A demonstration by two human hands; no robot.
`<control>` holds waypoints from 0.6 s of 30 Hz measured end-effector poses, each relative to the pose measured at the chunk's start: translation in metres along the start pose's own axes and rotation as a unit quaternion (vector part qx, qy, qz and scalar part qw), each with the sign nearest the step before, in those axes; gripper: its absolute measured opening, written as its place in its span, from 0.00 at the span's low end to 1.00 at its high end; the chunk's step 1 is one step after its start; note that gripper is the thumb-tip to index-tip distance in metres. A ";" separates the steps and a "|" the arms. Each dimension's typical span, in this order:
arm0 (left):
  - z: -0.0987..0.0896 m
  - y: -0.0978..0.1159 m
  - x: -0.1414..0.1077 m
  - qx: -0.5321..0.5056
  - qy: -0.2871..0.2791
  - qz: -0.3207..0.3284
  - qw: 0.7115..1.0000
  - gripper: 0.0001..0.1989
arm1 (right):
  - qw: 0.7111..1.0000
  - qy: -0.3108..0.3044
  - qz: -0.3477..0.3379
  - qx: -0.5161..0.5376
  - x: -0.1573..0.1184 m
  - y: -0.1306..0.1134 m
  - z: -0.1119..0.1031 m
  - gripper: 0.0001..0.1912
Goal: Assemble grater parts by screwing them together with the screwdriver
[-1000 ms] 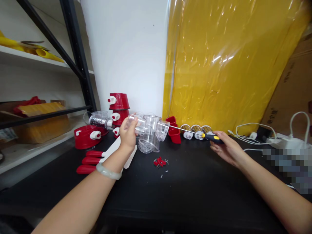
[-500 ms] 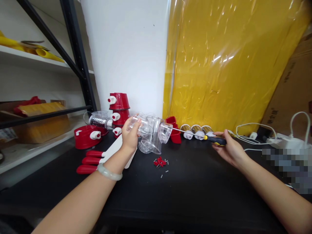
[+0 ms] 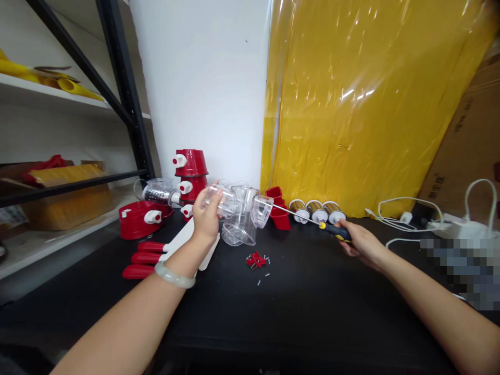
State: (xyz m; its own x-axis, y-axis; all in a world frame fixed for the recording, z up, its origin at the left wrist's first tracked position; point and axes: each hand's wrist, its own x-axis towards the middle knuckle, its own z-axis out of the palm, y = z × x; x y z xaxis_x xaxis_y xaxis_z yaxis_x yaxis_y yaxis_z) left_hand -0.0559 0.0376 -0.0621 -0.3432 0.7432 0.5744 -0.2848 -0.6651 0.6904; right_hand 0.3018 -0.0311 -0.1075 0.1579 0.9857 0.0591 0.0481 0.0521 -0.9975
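My left hand (image 3: 207, 212) is closed around one end of a clear plastic housing (image 3: 245, 216), holding it tilted over the table. A screwdriver (image 3: 336, 230) with a black-and-yellow handle is gripped in my right hand (image 3: 360, 240). Its long shaft points left, and the tip reaches the open right end of the housing; whether it touches a screw inside I cannot make out. Below on the table lie small red parts (image 3: 255, 260) with several loose screws (image 3: 267, 274) around them.
Red bases (image 3: 190, 162) with white knobs are stacked behind my left hand, and another red base (image 3: 136, 221) stands at left. Red-handled white parts (image 3: 144, 257) lie under my left forearm. Red pieces (image 3: 278, 216) and grater drums (image 3: 317, 211) line the back. White cables (image 3: 414, 200) are at right.
The screwdriver handle has dropped and moved slightly left, so the shaft slopes more. My right fingers have closed more around the handle. The clear housing has shifted a little left.
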 end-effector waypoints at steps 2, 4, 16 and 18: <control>0.000 0.000 0.000 -0.012 -0.001 0.000 1.000 0.22 | 0.999 -0.035 -0.015 0.001 0.000 0.000 -0.004 0.22; 0.000 0.000 0.002 -0.014 0.004 0.005 1.000 0.22 | 0.996 -0.083 -0.026 0.016 -0.002 -0.002 -0.007 0.21; -0.004 -0.003 0.007 -0.021 0.016 0.017 0.999 0.21 | 0.994 -0.093 -0.055 0.027 -0.005 -0.004 -0.010 0.20; -0.004 -0.002 0.006 -0.018 0.014 0.010 1.000 0.22 | 0.994 -0.075 -0.080 0.004 -0.007 -0.005 -0.010 0.21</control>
State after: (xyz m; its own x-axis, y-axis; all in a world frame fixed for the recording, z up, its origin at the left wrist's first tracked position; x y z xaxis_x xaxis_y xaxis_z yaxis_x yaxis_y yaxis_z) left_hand -0.0609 0.0429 -0.0616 -0.3735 0.7281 0.5748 -0.3091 -0.6819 0.6629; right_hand 0.3102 -0.0396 -0.1026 0.0000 0.9775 0.2109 0.0518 0.2106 -0.9762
